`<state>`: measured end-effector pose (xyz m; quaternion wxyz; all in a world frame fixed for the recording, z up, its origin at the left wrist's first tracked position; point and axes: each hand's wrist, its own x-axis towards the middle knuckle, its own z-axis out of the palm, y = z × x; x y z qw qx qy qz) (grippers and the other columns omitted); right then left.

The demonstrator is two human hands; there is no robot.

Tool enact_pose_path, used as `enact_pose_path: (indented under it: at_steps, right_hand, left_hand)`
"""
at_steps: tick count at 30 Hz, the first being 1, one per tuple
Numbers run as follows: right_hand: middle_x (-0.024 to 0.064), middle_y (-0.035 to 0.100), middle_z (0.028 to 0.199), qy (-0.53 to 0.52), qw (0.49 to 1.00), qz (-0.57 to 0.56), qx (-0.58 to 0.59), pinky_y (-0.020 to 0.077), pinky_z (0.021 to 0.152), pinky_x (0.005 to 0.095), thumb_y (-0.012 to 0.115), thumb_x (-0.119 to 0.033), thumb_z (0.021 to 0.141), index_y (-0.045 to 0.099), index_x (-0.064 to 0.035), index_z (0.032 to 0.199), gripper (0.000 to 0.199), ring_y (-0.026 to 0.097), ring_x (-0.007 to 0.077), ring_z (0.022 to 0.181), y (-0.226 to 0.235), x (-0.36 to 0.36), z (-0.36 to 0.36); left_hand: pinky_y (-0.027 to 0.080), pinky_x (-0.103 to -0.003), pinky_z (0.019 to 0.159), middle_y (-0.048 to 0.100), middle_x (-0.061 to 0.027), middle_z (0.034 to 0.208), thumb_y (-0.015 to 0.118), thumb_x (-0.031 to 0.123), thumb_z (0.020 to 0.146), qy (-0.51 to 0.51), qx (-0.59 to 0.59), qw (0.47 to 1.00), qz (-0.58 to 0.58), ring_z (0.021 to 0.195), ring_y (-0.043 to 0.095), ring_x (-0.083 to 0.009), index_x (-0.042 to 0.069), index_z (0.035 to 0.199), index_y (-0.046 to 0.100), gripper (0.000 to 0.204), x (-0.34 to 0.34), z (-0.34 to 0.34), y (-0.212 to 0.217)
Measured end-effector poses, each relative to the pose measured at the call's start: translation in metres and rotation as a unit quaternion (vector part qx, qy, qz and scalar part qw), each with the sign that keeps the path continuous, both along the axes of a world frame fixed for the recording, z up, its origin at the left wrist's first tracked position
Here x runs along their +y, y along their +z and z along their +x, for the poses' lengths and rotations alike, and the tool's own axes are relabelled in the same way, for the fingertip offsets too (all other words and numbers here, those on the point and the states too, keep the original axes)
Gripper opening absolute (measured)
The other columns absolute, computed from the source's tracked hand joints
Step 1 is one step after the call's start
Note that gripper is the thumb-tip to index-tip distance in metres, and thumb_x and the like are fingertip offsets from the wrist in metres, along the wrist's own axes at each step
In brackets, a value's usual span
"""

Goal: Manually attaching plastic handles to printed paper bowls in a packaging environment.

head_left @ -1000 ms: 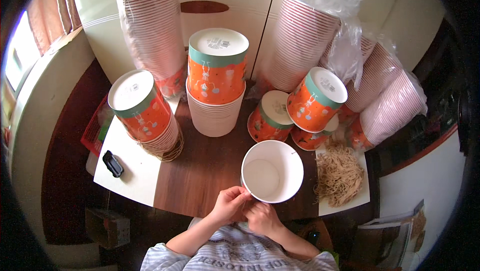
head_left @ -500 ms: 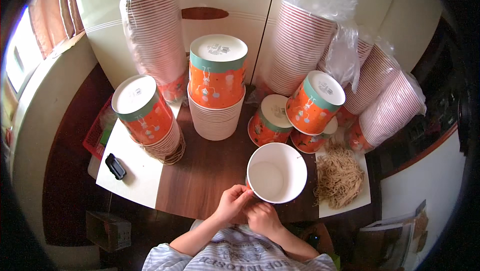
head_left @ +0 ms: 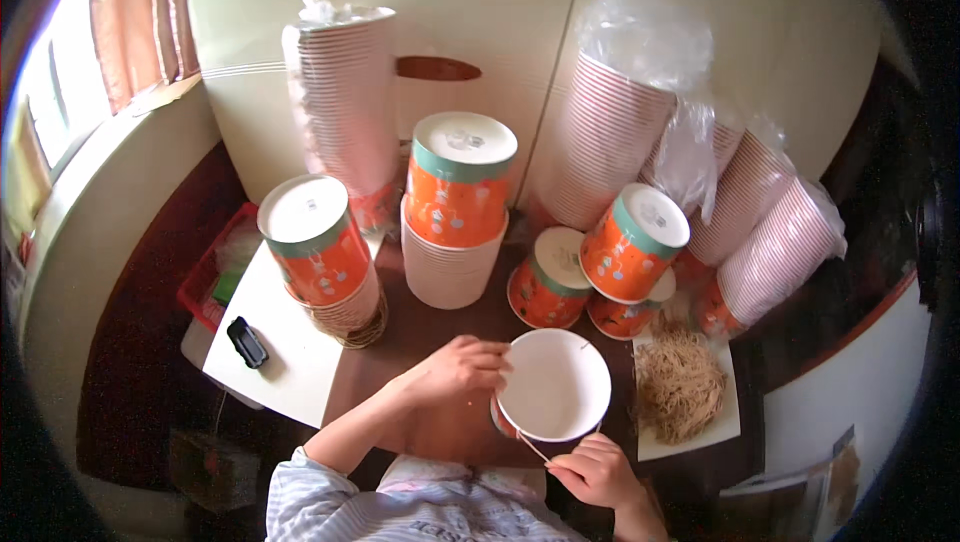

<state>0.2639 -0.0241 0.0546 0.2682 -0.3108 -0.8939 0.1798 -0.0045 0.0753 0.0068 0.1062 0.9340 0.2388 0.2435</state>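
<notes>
An open white-lined paper bucket [head_left: 556, 382] stands at the table's near edge, its mouth tipped toward me. The fingers of my left hand [head_left: 462, 368] are curled at its left rim and slightly blurred. A thin twine cord [head_left: 533, 446] runs from the near rim down to my right hand [head_left: 597, 472], which is closed on the cord between thumb and fingers. At the far rim, a short bit of cord [head_left: 586, 346] shows. To the right, a tangled heap of tan twine cords [head_left: 682, 384] lies on a white board [head_left: 690, 445].
Upturned orange buckets [head_left: 462, 187] stand on nested stacks, one stack [head_left: 312, 242] with twine around its base. More upturned buckets [head_left: 635, 242] are piled right of centre. Tall plastic-wrapped stacks [head_left: 345, 107] line the back. A black case [head_left: 247, 343] rests on the left board [head_left: 285, 372].
My hands have separated: the left moved up to the bucket's left side, the right moved right, stretching the cord out from the near rim. The whole view has shifted a little.
</notes>
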Motion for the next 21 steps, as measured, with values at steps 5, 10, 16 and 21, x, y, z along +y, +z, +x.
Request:
enact_pose_path:
  at_steps: [5,10,16,21]
  right_hand:
    - [0.0062,0.051,0.054,0.073,0.988,-0.016,0.132,0.0362,0.045,0.0308,0.066,-0.007,0.071,0.064,-0.0056,0.068,0.004,0.047,0.0209,0.046,0.029,0.014,-0.006]
    - [0.0058,0.055,0.057,0.116,0.964,-0.054,0.234,0.0363,0.043,0.0273,0.063,-0.006,0.072,0.059,-0.0038,0.069,0.005,0.049,0.0163,0.047,0.047,0.070,-0.053]
    - [0.0067,0.045,0.099,0.152,0.970,0.011,0.188,0.0391,0.062,0.0266,0.077,-0.011,0.059,0.043,-0.0070,0.111,0.062,0.048,0.0152,0.074,0.058,0.168,-0.164]
    - [0.0152,0.039,0.123,0.144,0.965,0.112,0.190,0.0339,0.096,0.0363,0.082,-0.024,0.053,0.024,-0.0018,0.130,0.098,0.042,0.0262,0.111,0.076,0.198,-0.253]
  left_hand:
    - [0.040,-0.036,0.087,0.061,-0.0095,0.095,0.060,0.015,0.082,-0.080,-0.216,0.931,-0.283,0.097,0.056,-0.0214,0.002,0.092,0.057,0.017,-0.022,-0.036,0.020]
    - [0.046,-0.024,0.067,0.058,-0.0021,0.085,0.055,0.016,0.085,0.039,-0.572,0.689,-0.442,0.077,0.054,-0.0090,0.004,0.090,0.054,0.013,-0.059,-0.093,0.046]
    - [0.049,-0.025,0.070,0.059,-0.0057,0.089,0.051,0.015,0.087,0.164,-0.629,0.690,-0.320,0.079,0.058,-0.0124,0.002,0.097,0.055,0.016,-0.019,-0.207,0.091]
    - [0.051,-0.029,0.070,0.059,-0.0105,0.094,0.050,-0.005,0.080,0.218,-0.698,0.618,-0.289,0.079,0.059,-0.0181,-0.002,0.104,0.052,0.025,0.019,-0.243,0.129]
